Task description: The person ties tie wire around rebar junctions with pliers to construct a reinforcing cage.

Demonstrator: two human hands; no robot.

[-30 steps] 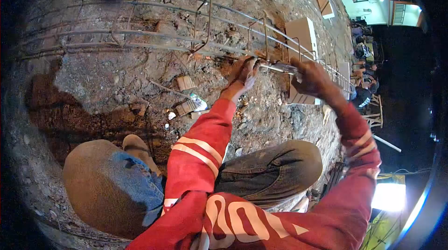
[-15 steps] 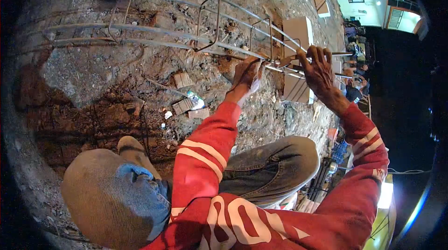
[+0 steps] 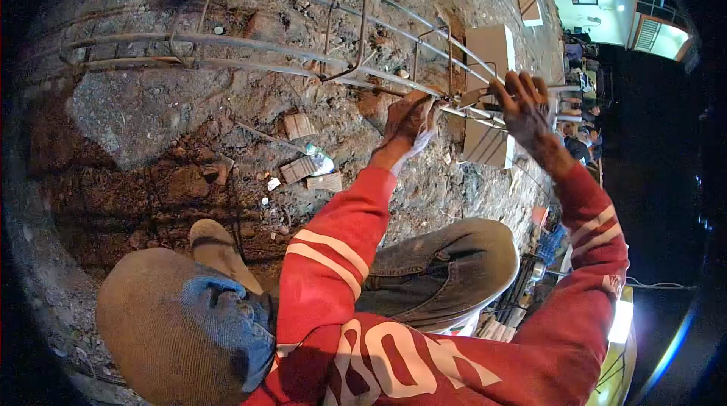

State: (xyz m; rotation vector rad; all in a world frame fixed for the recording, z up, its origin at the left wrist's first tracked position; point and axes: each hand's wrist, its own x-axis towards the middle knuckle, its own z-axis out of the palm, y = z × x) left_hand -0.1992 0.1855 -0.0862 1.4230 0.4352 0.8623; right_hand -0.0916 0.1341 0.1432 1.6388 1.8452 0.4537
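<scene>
A long cage of steel rebar (image 3: 265, 51) with rectangular stirrups (image 3: 363, 27) runs across the upper view. My left hand (image 3: 409, 124) is closed at a stirrup joint, its fingers pressed round the lower bar; the fingertips are partly hidden. White material lies along this hand's wrist side. My right hand (image 3: 526, 109) is just right of it, fingers bent around a dark metal tool (image 3: 474, 95) that reaches toward the same joint. The tool's exact kind is hard to make out. Any tie wire there is too small to tell.
Pale blocks (image 3: 486, 145) stand under the cage's right part. Broken brick pieces (image 3: 298, 126) and a crumpled wrapper (image 3: 321, 160) lie on rough soil. My bent knees (image 3: 485, 254) are close below. People (image 3: 579, 141) and a lit building (image 3: 594, 4) appear at the far right.
My left hand has shifted slightly right along the bar. My right hand has turned a little at the joint, its fingers bunched more closely. The view has moved slightly.
</scene>
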